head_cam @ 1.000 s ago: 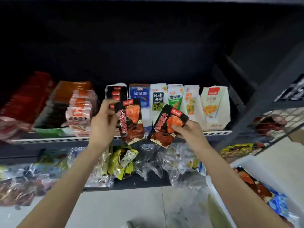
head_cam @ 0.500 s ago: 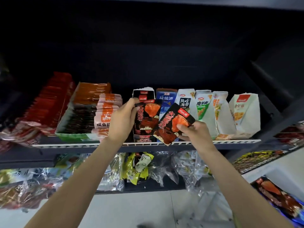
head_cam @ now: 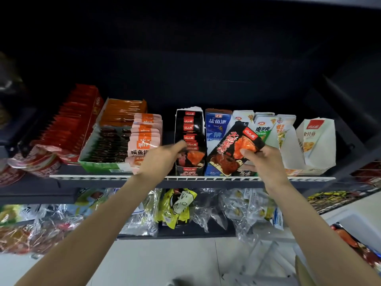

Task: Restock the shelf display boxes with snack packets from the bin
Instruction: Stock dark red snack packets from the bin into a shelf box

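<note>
1. Head view: the right hand (head_cam: pixel 266 162) pinches a black-and-orange snack packet (head_cam: pixel 235 149), thumb on its face, held tilted with the long axis running lower-left to upper-right.
2. Its target, the black display box (head_cam: pixel 190 139), stands just left of the packet on the shelf (head_cam: pixel 185 178).
3. Left hand (head_cam: pixel 162 159) sits at the box's front, fingers curled onto a packet there; how firm the grip is cannot be made out.
4. Likely next: turn the held packet upright and slide it leftward.
5. A blue box (head_cam: pixel 217 124) crowds the right side; room above is open.
</note>
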Demonstrator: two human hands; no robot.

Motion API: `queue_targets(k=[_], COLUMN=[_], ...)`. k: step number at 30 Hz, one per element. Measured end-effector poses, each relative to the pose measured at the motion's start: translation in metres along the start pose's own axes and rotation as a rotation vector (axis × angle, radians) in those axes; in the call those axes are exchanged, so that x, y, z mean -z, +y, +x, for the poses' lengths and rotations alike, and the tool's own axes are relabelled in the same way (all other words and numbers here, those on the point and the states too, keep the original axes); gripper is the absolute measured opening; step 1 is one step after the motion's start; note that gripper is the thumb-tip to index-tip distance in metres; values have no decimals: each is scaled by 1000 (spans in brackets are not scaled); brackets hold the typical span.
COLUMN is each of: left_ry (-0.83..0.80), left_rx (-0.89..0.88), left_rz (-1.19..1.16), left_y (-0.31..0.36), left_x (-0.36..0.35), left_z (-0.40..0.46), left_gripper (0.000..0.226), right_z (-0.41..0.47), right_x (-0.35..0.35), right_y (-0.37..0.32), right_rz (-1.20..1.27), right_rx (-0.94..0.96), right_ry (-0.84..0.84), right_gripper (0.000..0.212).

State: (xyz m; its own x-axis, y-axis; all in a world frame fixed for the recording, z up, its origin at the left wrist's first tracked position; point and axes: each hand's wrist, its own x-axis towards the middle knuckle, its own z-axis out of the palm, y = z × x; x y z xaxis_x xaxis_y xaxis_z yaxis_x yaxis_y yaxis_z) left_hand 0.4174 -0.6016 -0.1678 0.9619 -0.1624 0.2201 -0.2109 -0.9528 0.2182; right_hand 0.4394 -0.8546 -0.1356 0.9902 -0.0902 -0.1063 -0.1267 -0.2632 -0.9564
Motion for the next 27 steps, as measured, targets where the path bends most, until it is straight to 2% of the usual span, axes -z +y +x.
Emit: queue_targets(k=[1, 2, 5, 7, 9, 12, 16, 21, 27], left_ry=[-22, 21, 228, 288, 291, 270, 265, 193, 159], left_rx=[14, -5, -34, -77, -135, -142, -228, -305, -320], left_rz=[62, 92, 80, 87, 88, 45, -104, -199, -222], left_y=[3, 4, 7, 5, 1, -1, -2, -9, -10], left_x=[-5, -10, -16, -17, -19, -20, -13, -7, 3], left_z=[-1, -4, -9, -7, -4, -6, -11, -15, -12], left_gripper=[35, 42, 59, 62, 57, 45, 23, 25, 30], right_z=[0, -1, -1, 0, 1, 4, 8, 23, 39], right_x=[1, 1, 3, 2, -1, -11, -29, -55, -70], right_y=[-2, -4, -10, -12, -17, -28, -40, -40, -21], right_rz=[4, 9, 43, 69, 117, 186, 238, 135, -310], right_rx=[5, 12, 37, 62, 88, 147, 213, 214, 246], right_ry=[9, 14, 28, 55, 84, 95, -7, -100, -277], right_gripper=[23, 18, 5, 7, 1, 3, 7, 10, 4])
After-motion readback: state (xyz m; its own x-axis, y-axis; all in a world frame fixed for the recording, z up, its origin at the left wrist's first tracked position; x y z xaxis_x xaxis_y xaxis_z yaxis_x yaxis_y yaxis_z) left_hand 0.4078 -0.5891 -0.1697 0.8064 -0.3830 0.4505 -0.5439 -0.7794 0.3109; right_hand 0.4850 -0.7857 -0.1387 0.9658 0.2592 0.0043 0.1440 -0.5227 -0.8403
